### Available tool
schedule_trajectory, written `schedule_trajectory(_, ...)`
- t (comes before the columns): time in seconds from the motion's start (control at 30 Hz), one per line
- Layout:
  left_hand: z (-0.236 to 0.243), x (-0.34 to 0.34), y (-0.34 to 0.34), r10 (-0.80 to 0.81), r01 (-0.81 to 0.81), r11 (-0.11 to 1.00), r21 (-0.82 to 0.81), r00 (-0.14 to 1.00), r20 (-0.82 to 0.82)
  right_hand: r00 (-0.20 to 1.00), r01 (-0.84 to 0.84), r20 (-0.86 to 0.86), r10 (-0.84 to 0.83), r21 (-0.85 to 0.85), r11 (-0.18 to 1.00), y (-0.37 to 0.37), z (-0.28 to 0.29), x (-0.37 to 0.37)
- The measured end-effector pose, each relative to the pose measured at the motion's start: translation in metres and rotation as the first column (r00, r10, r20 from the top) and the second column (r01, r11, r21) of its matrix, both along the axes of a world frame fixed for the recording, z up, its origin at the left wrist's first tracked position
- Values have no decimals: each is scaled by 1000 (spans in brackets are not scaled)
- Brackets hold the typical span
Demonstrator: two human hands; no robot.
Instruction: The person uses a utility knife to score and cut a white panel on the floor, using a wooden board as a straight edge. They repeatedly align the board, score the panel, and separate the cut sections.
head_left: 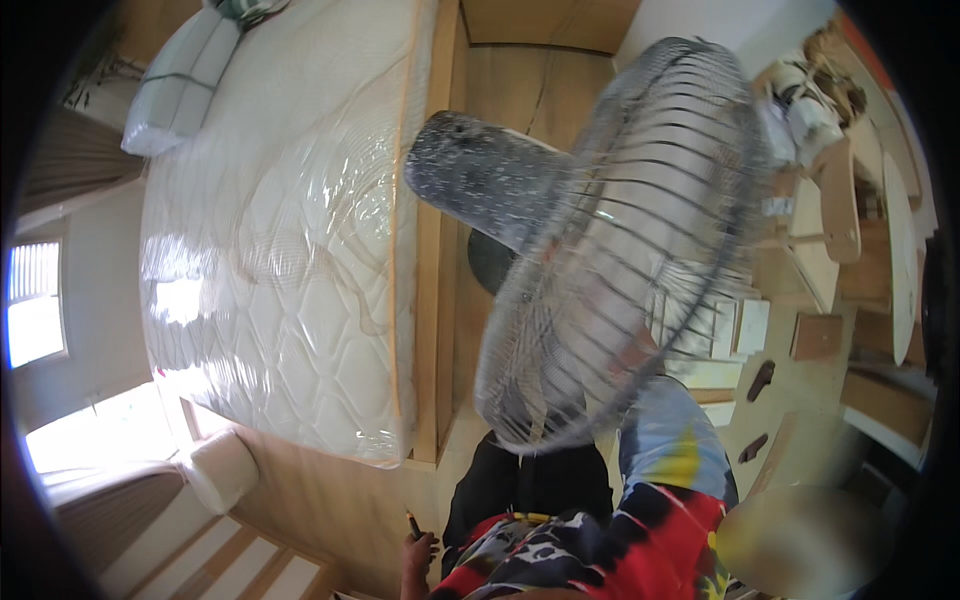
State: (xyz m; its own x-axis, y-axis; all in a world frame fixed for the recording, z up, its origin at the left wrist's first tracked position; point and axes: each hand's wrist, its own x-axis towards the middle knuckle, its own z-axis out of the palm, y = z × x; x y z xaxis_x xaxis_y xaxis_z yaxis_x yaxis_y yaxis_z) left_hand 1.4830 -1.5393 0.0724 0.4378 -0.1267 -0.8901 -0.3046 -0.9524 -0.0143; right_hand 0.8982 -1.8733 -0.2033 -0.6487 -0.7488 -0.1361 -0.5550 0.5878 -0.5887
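Low in the picture, my left hand [421, 553] is closed around a slim dark stick-like thing [412, 524] with an orange-brown tip; its exact kind is unclear. A pedestal fan fills the middle, its wire guard [640, 210] facing right and its speckled grey motor housing [485, 175] pointing left. My right arm, in a sleeve of pale blue, yellow and red [670, 440], reaches up toward the fan's lower side. Only a patch of my right hand [637, 352] shows through the wires; its fingers are hidden. Whether it touches the guard, I cannot tell.
A plastic-wrapped mattress [290, 250] lies on a wooden bed frame [432, 300] to the left, bearing a wrapped bundle [180, 85]. Wooden boards and panels [818, 337] lie at right, near two dark pieces [761, 381] on the floor. Something round and blurred [805, 540] is close at lower right.
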Motion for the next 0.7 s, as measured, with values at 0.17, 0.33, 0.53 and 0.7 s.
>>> schedule_trajectory(0.17,-2,-8,-28,-298,286,911,-297,954,6,981,102,166,-102,11,995,156,20,14)
schedule_trajectory(0.33,-19,-40,-85,-599,501,746,-439,793,-113,861,241,392,-322,242,940,356,139,81)
schedule_trajectory(0.53,-10,-200,-112,-821,701,561,-440,538,-191,741,252,641,-200,10,968,428,260,160)
schedule_trajectory(0.7,-11,-312,-13,-997,706,-67,-705,-74,21,237,617,931,-276,75,783,471,309,177)
